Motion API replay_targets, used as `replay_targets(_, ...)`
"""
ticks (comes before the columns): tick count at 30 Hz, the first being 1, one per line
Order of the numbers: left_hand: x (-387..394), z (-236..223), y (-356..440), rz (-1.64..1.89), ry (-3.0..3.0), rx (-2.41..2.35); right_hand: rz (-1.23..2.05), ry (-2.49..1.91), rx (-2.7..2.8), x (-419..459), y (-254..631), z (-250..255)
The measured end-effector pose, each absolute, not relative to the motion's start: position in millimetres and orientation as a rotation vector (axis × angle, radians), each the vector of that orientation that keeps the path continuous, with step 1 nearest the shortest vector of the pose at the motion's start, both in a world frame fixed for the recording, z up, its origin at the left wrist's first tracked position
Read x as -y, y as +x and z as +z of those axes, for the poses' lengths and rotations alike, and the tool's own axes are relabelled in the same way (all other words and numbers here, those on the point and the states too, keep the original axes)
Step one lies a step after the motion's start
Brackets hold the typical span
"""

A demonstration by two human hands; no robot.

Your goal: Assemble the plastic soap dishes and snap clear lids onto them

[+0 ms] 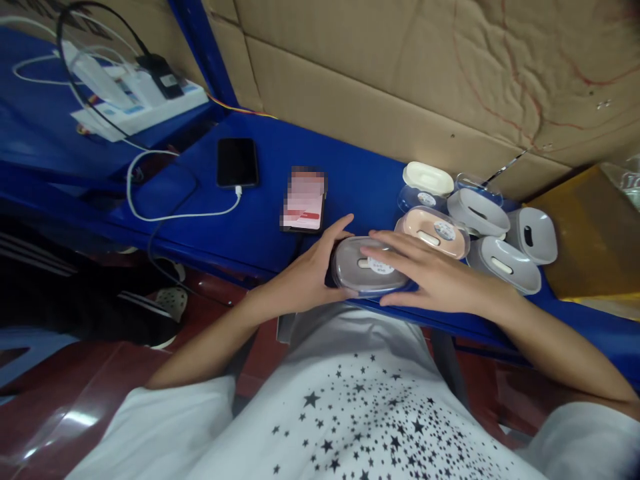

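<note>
Oval grey plastic case (361, 267) sits at the front edge of the blue shelf (250, 227), held between your hands: your left hand (300, 273) cups its left end, your right hand (440, 270) spreads across its top, just beside similar white cases (505, 265).

The held plastic case (370, 267) is translucent grey with a white oval insert; a peach-pink case (433, 233) and white cases (504, 265) sit nearby; the tabletop (260, 200) is bright blue; the phone (237, 162) is black, its cable (180, 217) white; the T-shirt (350, 413) is white, scattered with black stars; the cardboard (380, 80) is tan, marked with thin red lines.
</note>
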State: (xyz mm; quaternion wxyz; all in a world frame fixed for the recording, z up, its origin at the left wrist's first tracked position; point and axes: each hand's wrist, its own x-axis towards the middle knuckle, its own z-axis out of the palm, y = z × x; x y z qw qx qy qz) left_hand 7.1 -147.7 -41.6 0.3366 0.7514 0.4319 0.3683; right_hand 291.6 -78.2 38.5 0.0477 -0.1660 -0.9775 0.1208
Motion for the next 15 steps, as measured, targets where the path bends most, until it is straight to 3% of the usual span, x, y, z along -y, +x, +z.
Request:
replay_targets(8, 148, -39, 7, 0.963, 2.035, -1.102, 0.26, -0.517, 2.966, 68, 287, 30)
replay_targets(15, 150, -38, 12, 1.068, 2.022, -1.151, -0.055, -0.67, 2.92, 70, 279, 21)
